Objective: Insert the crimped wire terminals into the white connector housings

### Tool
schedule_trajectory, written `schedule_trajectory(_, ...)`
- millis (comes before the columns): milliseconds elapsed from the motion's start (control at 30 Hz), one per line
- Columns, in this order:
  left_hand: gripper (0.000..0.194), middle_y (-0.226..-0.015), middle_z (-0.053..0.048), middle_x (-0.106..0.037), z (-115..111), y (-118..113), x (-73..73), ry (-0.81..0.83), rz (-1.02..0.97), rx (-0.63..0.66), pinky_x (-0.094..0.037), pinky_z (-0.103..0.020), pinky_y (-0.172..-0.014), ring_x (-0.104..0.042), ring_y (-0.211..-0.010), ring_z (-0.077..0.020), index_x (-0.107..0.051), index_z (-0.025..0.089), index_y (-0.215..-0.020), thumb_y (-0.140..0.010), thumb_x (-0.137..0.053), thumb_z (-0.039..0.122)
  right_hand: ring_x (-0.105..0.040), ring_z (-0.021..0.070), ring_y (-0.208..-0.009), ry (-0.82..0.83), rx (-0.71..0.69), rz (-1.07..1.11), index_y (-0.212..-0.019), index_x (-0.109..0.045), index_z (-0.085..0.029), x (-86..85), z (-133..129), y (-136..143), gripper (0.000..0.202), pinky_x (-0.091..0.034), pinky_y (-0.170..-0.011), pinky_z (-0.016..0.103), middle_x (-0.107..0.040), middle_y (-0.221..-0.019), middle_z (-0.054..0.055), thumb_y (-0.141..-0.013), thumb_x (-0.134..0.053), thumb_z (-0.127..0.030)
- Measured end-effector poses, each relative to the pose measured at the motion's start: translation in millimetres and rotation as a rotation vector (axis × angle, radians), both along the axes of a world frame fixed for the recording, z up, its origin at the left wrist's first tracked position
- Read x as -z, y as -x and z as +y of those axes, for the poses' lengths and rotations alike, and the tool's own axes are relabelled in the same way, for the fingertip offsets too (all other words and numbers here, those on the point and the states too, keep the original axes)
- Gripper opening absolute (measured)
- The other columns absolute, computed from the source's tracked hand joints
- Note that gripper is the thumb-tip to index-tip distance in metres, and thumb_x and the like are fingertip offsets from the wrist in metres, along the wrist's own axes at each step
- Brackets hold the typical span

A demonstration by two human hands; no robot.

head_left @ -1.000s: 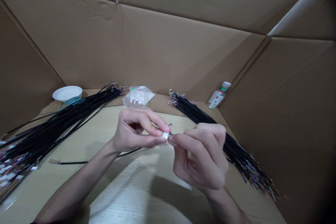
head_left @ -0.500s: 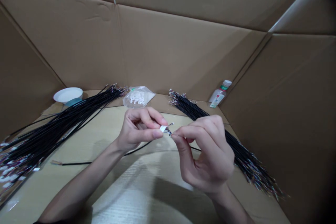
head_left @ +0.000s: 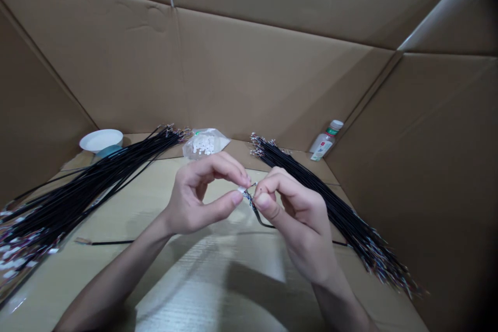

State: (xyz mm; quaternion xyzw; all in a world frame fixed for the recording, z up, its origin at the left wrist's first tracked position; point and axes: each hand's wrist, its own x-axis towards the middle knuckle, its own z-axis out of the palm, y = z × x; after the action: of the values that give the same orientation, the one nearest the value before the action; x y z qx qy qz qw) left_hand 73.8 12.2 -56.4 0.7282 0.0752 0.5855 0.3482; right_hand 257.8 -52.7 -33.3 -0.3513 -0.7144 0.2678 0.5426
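Between thumb and fingertips, my left hand pinches a small white connector. Thin coloured wires run from the connector toward my right hand, whose thumb and index finger are closed on the wires near the end of a black cable. Both hands are held close together above the table. The cable passes behind my right hand. On the table to the left lies a black cable end with bare wires at its tip.
A large bundle of black cables with white connectors lies at left, another bundle at right. Along the back stand a white bowl, a clear bag of white connectors and a bottle. Cardboard walls surround the table.
My right hand has turned, its thumb now facing me, and gripped the wires nearer the cable. The cable has swung below the fingers. My left hand shifted slightly, its fingers more arched.
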Motion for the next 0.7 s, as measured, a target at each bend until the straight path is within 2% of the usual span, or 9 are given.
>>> schedule_trajectory(133,0.015,-0.091,-0.005,-0.075,-10,12,-15.3,-0.157,0.207,-0.116,-0.058,-0.038,-0.088,-0.072,-0.091,-0.022,-0.074,0.021,-0.102,-0.089,-0.074,0.013,-0.052,0.0159,-0.076,-0.008,-0.017,-0.01,-0.081,-0.064,-0.02,3.0,3,0,0.021,-0.041,-0.072,0.034,-0.057,-0.076,-0.002,-0.102,-0.063,-0.02)
schedule_trajectory(300,0.008,-0.088,-0.003,-0.074,-22,19,-28.8,-0.258,0.355,-0.265,-0.054,-0.037,-0.092,-0.07,-0.092,-0.0218,-0.07,0.021,-0.099,-0.093,-0.074,0.017,-0.053,0.0159,-0.077,-0.017,0.01,-0.066,-0.081,-0.062,-0.021,3.9,4,0,0.022,-0.041,-0.072,0.034,-0.057,-0.078,-0.002,-0.102,-0.064,-0.022)
schedule_trajectory(400,0.009,-0.093,-0.003,-0.073,-25,20,-31.6,-0.266,0.433,-0.313,-0.051,-0.034,-0.095,-0.069,-0.095,-0.02,-0.068,0.02,-0.101,-0.094,-0.072,0.015,-0.053,0.0163,-0.076,-0.032,0.017,-0.087,-0.08,-0.062,-0.021,3.5,4,0,0.022,-0.042,-0.073,0.034,-0.057,-0.077,-0.002,-0.102,-0.064,-0.022)
schedule_trajectory(567,0.006,-0.099,-0.003,-0.07,-23,22,-31.3,-0.313,0.492,-0.311,-0.048,-0.033,-0.1,-0.065,-0.101,-0.0197,-0.065,0.019,-0.101,-0.098,-0.068,0.016,-0.054,0.016,-0.077,-0.09,0.05,-0.1,-0.082,-0.064,-0.021,4.4,5,0,0.018,-0.042,-0.074,0.035,-0.057,-0.077,-0.002,-0.1,-0.066,-0.019)
schedule_trajectory(700,0.004,-0.106,-0.003,-0.068,-20,21,-28.9,-0.276,0.518,-0.332,-0.044,-0.032,-0.104,-0.063,-0.106,-0.0185,-0.06,0.02,-0.102,-0.101,-0.063,0.019,-0.056,0.0156,-0.077,-0.255,0.152,-0.135,-0.091,-0.07,-0.02,5.8,4,2,0.009,-0.044,-0.073,0.034,-0.062,-0.078,-0.002,-0.095,-0.07,-0.012)
